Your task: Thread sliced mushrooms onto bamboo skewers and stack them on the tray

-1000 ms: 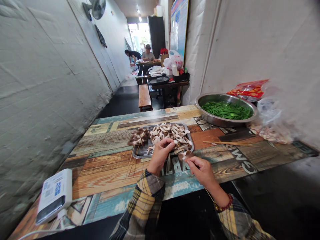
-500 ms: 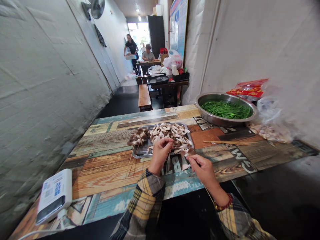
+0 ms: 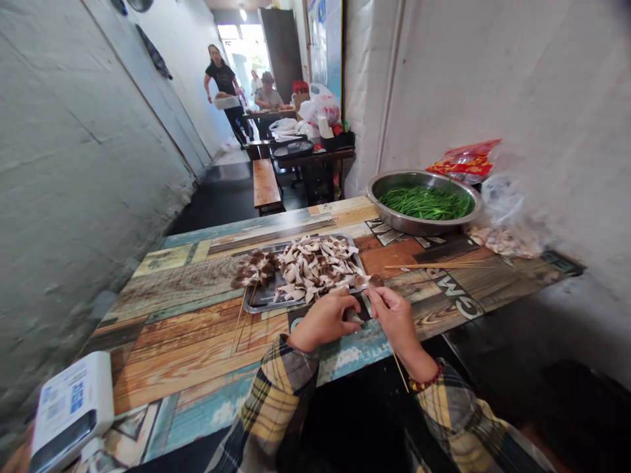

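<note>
A metal tray on the table holds a heap of sliced mushrooms and a few finished mushroom skewers at its left end. My left hand is closed in a pinch on a mushroom piece just in front of the tray. My right hand is closed on a thin bamboo skewer that runs back under my wrist, with mushroom pieces at its tip. Both hands meet at the table's near edge.
A steel bowl of green chives stands at the back right beside plastic bags. Loose bamboo skewers lie right of the tray. A white payment device sits at the near left corner. A person carrying a container walks in the corridor.
My left hand has come off the mushroom heap toward my right hand, now pinching a piece at the skewer. The camera tilted down and right. The far person stood up and walks closer.
</note>
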